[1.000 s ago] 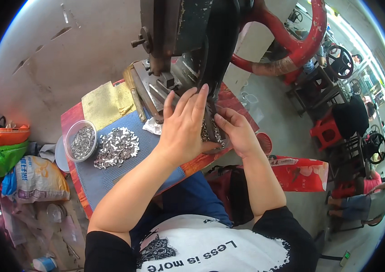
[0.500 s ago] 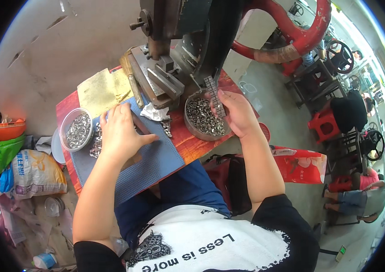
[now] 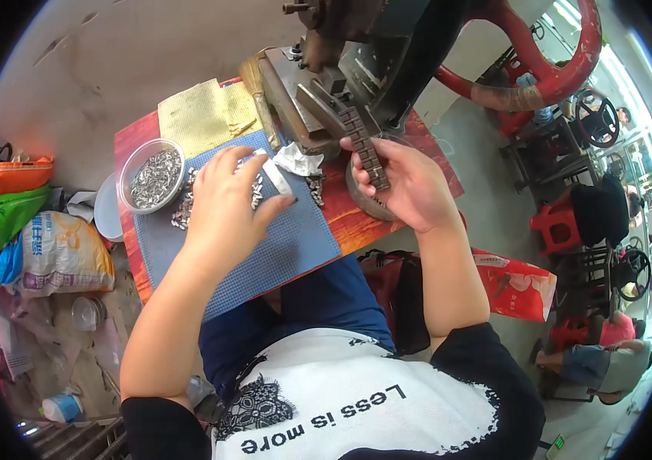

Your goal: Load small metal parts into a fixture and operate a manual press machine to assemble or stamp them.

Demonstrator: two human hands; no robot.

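My left hand (image 3: 226, 203) curls palm-down, thumb apart, around a block (image 3: 275, 178) with a pale face showing; most of it is hidden under the palm. Beneath lie loose small metal pieces (image 3: 182, 208) on a blue textured mat (image 3: 295, 238). My right hand (image 3: 416, 184) holds a dark segmented metal bar (image 3: 364, 149) upright-slanted between thumb and fingers. Behind that hand, partly covered, stands a round tub (image 3: 360, 201) that holds small metal parts. A press (image 3: 322, 50) rises just beyond, its angled metal plate (image 3: 318, 107) close to the bar's upper end.
Left on the red table (image 3: 133, 142) is a clear round tub (image 3: 151, 176) of metal pieces. A yellow cloth (image 3: 195, 115), a brush (image 3: 257, 88) and crumpled white paper (image 3: 299, 159) lie beyond. A red handwheel (image 3: 529, 77) overhangs the right. Bags (image 3: 57, 253) stand left; people sit far right.
The view has shifted, so the table sits higher and further right. The segmented bar has swung down beside the press plate. The left-hand block has turned, showing a pale face.
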